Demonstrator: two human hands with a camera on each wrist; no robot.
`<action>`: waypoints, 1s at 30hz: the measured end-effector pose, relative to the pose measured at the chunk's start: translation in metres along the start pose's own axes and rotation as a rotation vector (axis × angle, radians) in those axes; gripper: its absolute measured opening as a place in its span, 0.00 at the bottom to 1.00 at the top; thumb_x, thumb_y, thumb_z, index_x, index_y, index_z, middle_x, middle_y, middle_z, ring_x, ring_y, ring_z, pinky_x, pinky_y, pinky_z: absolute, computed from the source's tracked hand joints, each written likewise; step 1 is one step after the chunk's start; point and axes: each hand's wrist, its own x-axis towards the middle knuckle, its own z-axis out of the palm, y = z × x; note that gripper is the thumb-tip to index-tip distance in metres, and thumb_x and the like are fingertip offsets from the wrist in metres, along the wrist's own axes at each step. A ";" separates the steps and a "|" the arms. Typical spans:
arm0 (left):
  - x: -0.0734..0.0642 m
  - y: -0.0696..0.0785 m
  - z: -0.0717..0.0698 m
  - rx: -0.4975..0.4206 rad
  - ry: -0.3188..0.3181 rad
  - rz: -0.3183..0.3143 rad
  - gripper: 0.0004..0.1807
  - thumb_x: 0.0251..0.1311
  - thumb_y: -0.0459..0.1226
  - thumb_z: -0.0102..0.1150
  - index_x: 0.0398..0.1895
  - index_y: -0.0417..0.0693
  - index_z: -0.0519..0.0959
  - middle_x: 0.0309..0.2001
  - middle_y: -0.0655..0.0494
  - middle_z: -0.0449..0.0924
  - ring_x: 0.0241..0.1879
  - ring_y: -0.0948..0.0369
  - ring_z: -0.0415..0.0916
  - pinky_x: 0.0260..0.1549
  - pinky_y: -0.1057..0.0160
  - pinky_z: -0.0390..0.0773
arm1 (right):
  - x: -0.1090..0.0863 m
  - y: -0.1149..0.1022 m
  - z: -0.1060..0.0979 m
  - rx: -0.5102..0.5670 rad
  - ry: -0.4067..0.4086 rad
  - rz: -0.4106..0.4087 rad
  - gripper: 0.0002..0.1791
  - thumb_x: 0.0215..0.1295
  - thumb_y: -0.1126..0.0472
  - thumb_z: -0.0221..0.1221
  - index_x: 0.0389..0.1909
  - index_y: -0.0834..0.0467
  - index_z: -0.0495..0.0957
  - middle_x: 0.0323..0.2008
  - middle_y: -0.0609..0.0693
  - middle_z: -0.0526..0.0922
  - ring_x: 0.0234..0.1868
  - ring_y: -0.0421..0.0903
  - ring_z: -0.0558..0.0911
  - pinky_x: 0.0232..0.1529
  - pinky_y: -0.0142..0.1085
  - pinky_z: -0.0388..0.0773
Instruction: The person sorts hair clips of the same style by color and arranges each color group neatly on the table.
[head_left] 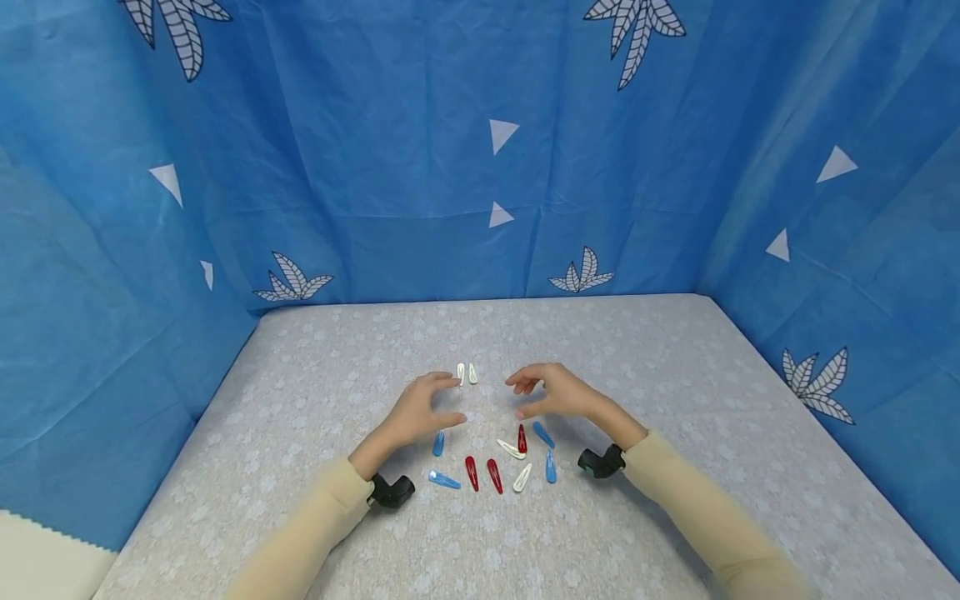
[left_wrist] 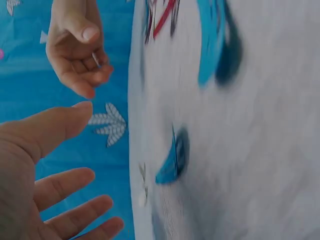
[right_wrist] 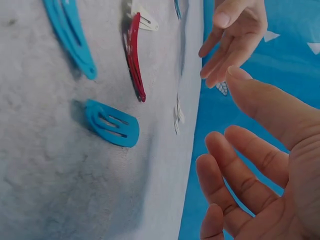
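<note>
My left hand (head_left: 420,414) hovers over the left side of the clips, thumb and fingers spread apart and nothing between them. Just below it lies a blue snap hair clip (head_left: 438,443). Opposite, my right hand (head_left: 558,392) hangs above the table with loosely bent fingers, also holding nothing. Near it are a blue hair clip (right_wrist: 111,123) and a red hair clip (right_wrist: 134,60). Two white hair clips (head_left: 473,374) lie side by side beyond the others, close to the left fingertips in the head view.
Nearer the person lie a blue clip (head_left: 445,480), two red clips (head_left: 495,476), a white clip (head_left: 522,477) and another blue clip (head_left: 551,467). A second white clip (head_left: 511,449) touches the upper red one. Blue curtain (head_left: 420,167) surrounds the patterned tablecloth (head_left: 637,350) on three sides.
</note>
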 end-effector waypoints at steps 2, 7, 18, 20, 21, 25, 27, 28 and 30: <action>-0.006 0.007 0.002 -0.011 0.021 0.040 0.30 0.51 0.42 0.73 0.58 0.39 0.79 0.60 0.42 0.75 0.62 0.43 0.70 0.60 0.42 0.70 | -0.006 0.000 0.000 0.007 -0.007 -0.016 0.28 0.53 0.59 0.72 0.55 0.64 0.79 0.44 0.56 0.85 0.46 0.53 0.81 0.49 0.50 0.79; -0.023 0.025 0.008 -0.007 0.026 0.109 0.27 0.49 0.41 0.74 0.54 0.42 0.81 0.54 0.49 0.79 0.56 0.49 0.74 0.53 0.46 0.75 | -0.014 0.001 0.004 0.022 -0.047 -0.049 0.27 0.53 0.60 0.72 0.55 0.62 0.79 0.46 0.55 0.85 0.48 0.54 0.80 0.51 0.51 0.76; -0.040 0.037 0.022 0.028 -0.042 0.153 0.26 0.48 0.43 0.74 0.52 0.46 0.83 0.52 0.55 0.79 0.53 0.56 0.72 0.51 0.52 0.75 | -0.018 0.003 0.017 -0.012 -0.132 -0.089 0.31 0.50 0.57 0.74 0.57 0.57 0.79 0.49 0.50 0.83 0.51 0.48 0.77 0.53 0.44 0.76; -0.040 0.037 0.024 0.022 -0.041 0.155 0.25 0.49 0.43 0.74 0.52 0.46 0.83 0.52 0.55 0.79 0.54 0.56 0.72 0.52 0.52 0.75 | -0.018 0.004 0.019 -0.024 -0.150 -0.100 0.33 0.48 0.56 0.75 0.58 0.55 0.79 0.49 0.49 0.83 0.50 0.47 0.76 0.51 0.42 0.75; -0.041 0.037 0.024 0.022 -0.038 0.159 0.25 0.48 0.42 0.74 0.52 0.46 0.83 0.52 0.55 0.79 0.53 0.56 0.72 0.51 0.51 0.75 | -0.019 0.005 0.021 -0.028 -0.159 -0.104 0.33 0.47 0.55 0.76 0.58 0.55 0.79 0.49 0.48 0.83 0.50 0.47 0.75 0.51 0.41 0.74; -0.042 0.037 0.027 0.005 -0.028 0.163 0.25 0.48 0.42 0.75 0.51 0.45 0.83 0.51 0.54 0.79 0.52 0.55 0.73 0.50 0.51 0.75 | -0.018 0.007 0.026 -0.059 -0.187 -0.152 0.34 0.47 0.53 0.76 0.58 0.53 0.79 0.49 0.47 0.82 0.49 0.45 0.73 0.49 0.39 0.72; -0.042 0.036 0.029 0.000 -0.021 0.167 0.24 0.48 0.42 0.75 0.50 0.45 0.83 0.51 0.54 0.79 0.52 0.55 0.73 0.50 0.51 0.75 | -0.017 0.007 0.027 -0.069 -0.197 -0.171 0.34 0.46 0.52 0.76 0.58 0.52 0.79 0.49 0.46 0.82 0.48 0.44 0.73 0.49 0.39 0.72; -0.042 0.036 0.030 -0.007 -0.020 0.165 0.24 0.47 0.42 0.75 0.50 0.45 0.84 0.50 0.55 0.79 0.51 0.56 0.73 0.50 0.51 0.75 | -0.016 0.007 0.028 -0.075 -0.199 -0.181 0.34 0.46 0.52 0.76 0.58 0.52 0.80 0.49 0.46 0.82 0.48 0.44 0.73 0.49 0.39 0.72; -0.043 0.036 0.032 -0.006 -0.016 0.166 0.24 0.47 0.42 0.75 0.49 0.45 0.84 0.50 0.55 0.80 0.51 0.56 0.73 0.50 0.52 0.75 | -0.015 0.006 0.029 -0.086 -0.205 -0.184 0.34 0.45 0.51 0.76 0.58 0.50 0.80 0.48 0.45 0.81 0.48 0.43 0.72 0.49 0.38 0.71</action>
